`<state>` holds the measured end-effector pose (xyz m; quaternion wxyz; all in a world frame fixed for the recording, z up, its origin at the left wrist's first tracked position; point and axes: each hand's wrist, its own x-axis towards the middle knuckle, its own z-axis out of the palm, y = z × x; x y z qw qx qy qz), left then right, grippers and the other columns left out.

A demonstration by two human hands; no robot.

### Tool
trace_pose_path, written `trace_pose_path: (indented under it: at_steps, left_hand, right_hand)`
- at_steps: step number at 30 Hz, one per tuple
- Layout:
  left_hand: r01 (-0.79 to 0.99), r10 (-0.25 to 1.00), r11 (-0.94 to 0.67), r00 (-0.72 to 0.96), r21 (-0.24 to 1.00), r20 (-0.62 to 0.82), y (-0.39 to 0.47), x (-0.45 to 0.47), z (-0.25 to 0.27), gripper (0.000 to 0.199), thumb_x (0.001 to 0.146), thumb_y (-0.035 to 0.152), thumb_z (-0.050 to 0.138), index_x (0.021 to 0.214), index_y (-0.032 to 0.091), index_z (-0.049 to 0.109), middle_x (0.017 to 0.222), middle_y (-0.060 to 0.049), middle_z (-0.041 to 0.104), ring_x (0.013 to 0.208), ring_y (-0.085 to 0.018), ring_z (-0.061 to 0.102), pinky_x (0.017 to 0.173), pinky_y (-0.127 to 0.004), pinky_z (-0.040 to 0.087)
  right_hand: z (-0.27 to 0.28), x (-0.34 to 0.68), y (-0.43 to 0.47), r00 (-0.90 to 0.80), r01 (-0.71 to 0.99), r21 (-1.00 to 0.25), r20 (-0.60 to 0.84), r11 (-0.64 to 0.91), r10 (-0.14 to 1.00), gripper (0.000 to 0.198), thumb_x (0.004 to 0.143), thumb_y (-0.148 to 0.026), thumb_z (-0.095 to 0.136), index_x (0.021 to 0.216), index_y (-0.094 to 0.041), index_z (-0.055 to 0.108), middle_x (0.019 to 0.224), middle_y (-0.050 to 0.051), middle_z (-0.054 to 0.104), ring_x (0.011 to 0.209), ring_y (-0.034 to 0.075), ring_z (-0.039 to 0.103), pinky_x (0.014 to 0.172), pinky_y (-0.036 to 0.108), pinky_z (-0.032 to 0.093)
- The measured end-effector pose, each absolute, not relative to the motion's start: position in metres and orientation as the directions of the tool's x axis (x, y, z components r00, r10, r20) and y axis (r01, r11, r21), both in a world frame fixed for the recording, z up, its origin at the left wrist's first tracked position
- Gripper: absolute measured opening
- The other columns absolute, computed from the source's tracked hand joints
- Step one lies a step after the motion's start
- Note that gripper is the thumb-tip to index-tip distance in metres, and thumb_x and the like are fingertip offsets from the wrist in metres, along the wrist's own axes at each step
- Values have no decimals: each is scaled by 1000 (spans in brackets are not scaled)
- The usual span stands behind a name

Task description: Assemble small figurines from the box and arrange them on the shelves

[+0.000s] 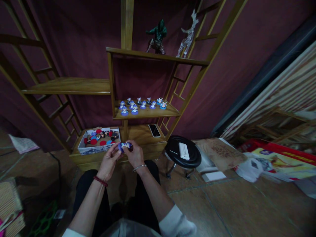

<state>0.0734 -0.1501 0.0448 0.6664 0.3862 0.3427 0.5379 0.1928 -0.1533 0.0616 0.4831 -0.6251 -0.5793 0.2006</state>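
Note:
A small purple-and-white figurine (126,145) on a round purple base is held between both hands, in front of the low shelf. My left hand (111,157) pinches its base from the left. My right hand (134,154) has its fingers closed round the figurine's right end. Just left of the hands stands a white patterned box (85,150), with several figurines and red and blue round bases inside. On the middle shelf (158,113), several similar purple figurines (134,109) stand upright in loose rows, with blue-based ones (163,105) at the right.
A phone (154,130) lies on the bottom shelf. To the right, a black wheeled stool (195,154) carries a white object (183,151). A dark green statue (158,34) and a clear deer statue (188,36) stand on the upper shelf. A white plastic bag (250,169) is on the floor.

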Motion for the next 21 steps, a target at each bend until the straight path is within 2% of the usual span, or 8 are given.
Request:
trace_pose_path:
  at_steps: [11,21]
  left_hand:
    - [-369,989,38,149,929,18,-150,72,44,47,63,22,67,109,23,57,108,-4,58,97,-16,52,82,-25,41]
    - [-246,986,4,164,969,38,-149,69,48,47,64,24,67,110,23,56,99,-2,63,93,-16,56,84,-25,41]
  right_hand:
    - [68,193,-154,285,560,-828,216,20,934,18,69,-32,58,84,-22,60,75,1,65,67,15,60,64,25,45]
    - [67,192,-151,306,437,-899,123,-25,944,16,66,-32,59,77,-21,60,65,-1,62,59,13,58,57,23,46]
